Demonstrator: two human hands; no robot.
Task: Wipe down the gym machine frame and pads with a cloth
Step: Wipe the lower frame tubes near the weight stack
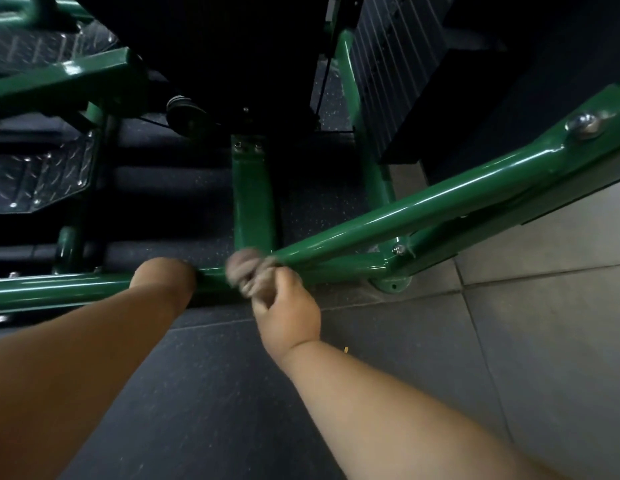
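A green steel machine frame (pixel 423 209) fills the view, with a low horizontal bar (pixel 59 289) near the floor and a slanted tube rising to the right. My right hand (pixel 288 313) grips a bunched grey-beige cloth (pixel 249 271) and holds it against the joint where the slanted tube meets the low bar. The cloth is blurred. My left hand (pixel 163 278) lies over the low bar just left of the cloth; its fingers are hidden behind the bar.
Black diamond-plate footplates (pixel 42 181) sit at the left. A weight stack (pixel 395 74) and cable stand at the upper right. Dark rubber flooring (pixel 204 393) lies under me, with grey tiles (pixel 544 323) to the right. A bolted foot flange (pixel 391 284) anchors the frame.
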